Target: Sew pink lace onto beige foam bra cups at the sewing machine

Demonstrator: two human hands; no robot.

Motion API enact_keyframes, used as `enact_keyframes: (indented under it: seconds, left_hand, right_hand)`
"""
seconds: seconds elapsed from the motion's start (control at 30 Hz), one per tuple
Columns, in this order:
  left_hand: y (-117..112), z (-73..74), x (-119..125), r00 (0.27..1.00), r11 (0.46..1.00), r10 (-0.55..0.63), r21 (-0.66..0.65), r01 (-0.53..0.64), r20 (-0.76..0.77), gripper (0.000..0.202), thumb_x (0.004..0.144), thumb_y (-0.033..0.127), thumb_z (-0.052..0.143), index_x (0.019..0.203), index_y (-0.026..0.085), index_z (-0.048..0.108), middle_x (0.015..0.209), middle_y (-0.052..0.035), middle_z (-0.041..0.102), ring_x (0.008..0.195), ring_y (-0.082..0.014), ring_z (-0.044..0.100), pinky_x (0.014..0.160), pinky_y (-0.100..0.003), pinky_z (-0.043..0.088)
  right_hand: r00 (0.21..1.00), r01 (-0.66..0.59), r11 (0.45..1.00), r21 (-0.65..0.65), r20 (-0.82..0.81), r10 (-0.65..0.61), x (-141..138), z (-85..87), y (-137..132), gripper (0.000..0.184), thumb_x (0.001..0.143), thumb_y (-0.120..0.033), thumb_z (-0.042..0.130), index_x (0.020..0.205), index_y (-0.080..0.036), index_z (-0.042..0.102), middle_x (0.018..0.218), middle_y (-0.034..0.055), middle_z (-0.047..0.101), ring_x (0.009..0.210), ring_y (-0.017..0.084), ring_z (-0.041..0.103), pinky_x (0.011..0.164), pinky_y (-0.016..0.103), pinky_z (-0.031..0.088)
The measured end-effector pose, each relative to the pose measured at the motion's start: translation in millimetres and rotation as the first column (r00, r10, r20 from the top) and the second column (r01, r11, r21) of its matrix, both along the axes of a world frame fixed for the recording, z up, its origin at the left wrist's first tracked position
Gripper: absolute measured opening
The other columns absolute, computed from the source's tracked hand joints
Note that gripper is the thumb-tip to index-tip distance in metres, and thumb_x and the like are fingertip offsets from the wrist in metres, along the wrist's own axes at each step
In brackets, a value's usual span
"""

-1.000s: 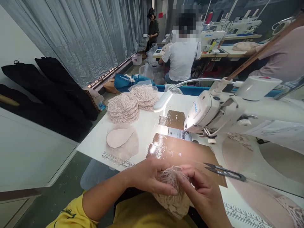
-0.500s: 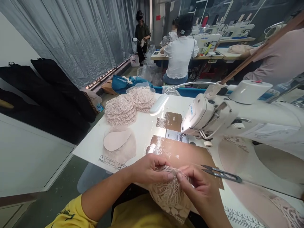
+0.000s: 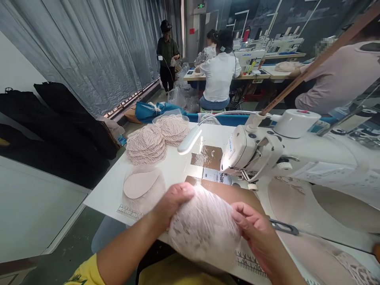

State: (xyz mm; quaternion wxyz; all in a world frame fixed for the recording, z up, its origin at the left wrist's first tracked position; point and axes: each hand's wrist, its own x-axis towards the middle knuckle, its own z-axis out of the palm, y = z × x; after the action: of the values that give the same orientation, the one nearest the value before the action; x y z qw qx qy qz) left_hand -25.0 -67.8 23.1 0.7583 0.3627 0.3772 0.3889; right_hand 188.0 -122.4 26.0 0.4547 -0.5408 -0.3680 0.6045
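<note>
A pale lace piece (image 3: 204, 225) is stretched between my two hands above the table's front edge. My left hand (image 3: 178, 200) pinches its upper left corner, fingers closed. At the right edge, my right hand (image 3: 251, 221) grips it between thumb and fingers. The lace is somewhat blurred and brightly lit. Just past my right hand lie thread snips (image 3: 283, 226), their blades mostly hidden behind it. Beyond the lace stands a white sewing machine (image 3: 246, 146), with brown tape (image 3: 237, 192) stuck on the table before it.
Stacked lace pieces (image 3: 147, 144) sit at the table's far left, near a smooth oval pad (image 3: 141, 183) on lace. A lamp (image 3: 190, 140) reaches over the table. Beige fabric pieces (image 3: 326, 257) lie on the right. Co-workers sit at machines beyond; another person (image 3: 168, 55) stands by the curtain.
The lace was bunched between my hands; now it is spread out flat and lifted higher. My hands have moved apart, and my right hand now covers the snips' blades. The view has shifted slightly.
</note>
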Motion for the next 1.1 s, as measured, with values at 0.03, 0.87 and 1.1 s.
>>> enact_keyframes:
  seconds: [0.03,0.87,1.1]
  left_hand:
    - [8.0,7.7,-10.1,0.996,0.995,0.078,0.064,-0.075,-0.04,0.032,0.074,0.037,0.072,0.07,0.014,0.049,0.063,0.0021,0.052,0.055,-0.0097,0.049,0.055,-0.022,0.039]
    - [53.6,-3.8,56.4,0.503,0.242,0.204,0.541,0.806,-0.84,0.026,0.095,0.02,0.041,0.087,0.012,0.065,0.09,-0.0091,0.067,0.081,-0.0156,0.061,0.073,-0.025,0.048]
    - [69.9,-40.0,61.3,0.52,0.113,0.368,0.592,0.798,-0.771,0.028,0.094,0.019,0.04,0.103,0.011,0.065,0.117,-0.0143,0.064,0.088,-0.0198,0.062,0.076,-0.031,0.047]
  right_hand:
    - [0.999,0.028,0.999,0.018,0.034,-0.029,5.8,2.5,0.1,0.037,0.071,-0.054,0.069,0.07,-0.019,0.059,0.053,-0.0026,0.053,0.05,0.011,0.043,0.05,0.024,0.035]
    - [0.064,-0.63,0.744,0.22,0.97,-0.233,21.0,-43.5,50.6,0.048,0.075,0.002,0.039,0.106,-0.017,0.071,0.103,0.009,0.07,0.081,0.021,0.065,0.064,0.031,0.053]
    - [-0.077,-0.593,0.777,0.211,0.946,-0.316,21.3,-55.3,54.4,0.059,0.067,0.005,0.044,0.114,-0.021,0.07,0.113,0.0085,0.07,0.085,0.023,0.066,0.063,0.031,0.055]
